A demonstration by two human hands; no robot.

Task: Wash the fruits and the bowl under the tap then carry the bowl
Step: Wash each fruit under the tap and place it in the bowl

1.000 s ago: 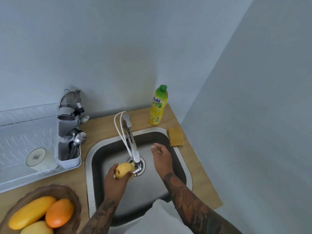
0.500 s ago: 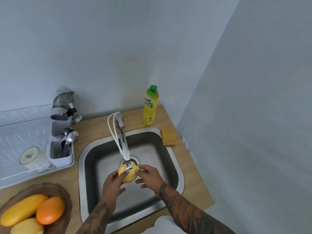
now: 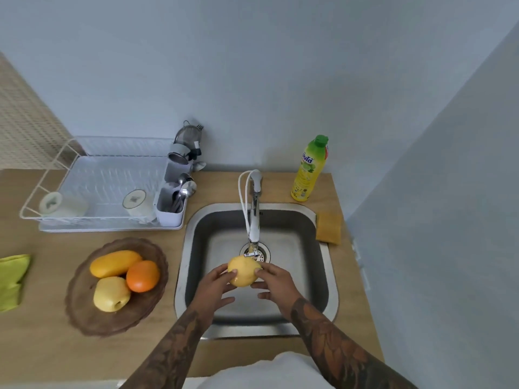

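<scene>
I hold a round yellow fruit (image 3: 243, 270) right under the spout of the tap (image 3: 255, 220), over the steel sink (image 3: 193, 234). My left hand (image 3: 214, 290) grips its left side and my right hand (image 3: 273, 283) its right side. On the counter to the left sits a brown wooden bowl (image 3: 84, 313). In it lie a long yellow mango (image 3: 113, 263), an orange (image 3: 142, 276) and a yellow apple (image 3: 111, 293). I cannot tell whether water is running.
A white dish rack (image 3: 92, 175) with two cups and a cutlery holder (image 3: 171, 203) stands at the back left. A green dish soap bottle (image 3: 309, 169) and a yellow sponge (image 3: 328, 227) sit right of the tap. A green cloth (image 3: 12, 279) lies far left. A wall closes the right side.
My right hand came in from the side and took hold of the fruit together with the left. The fruit now sits directly under the spout. My view swung left and down.
</scene>
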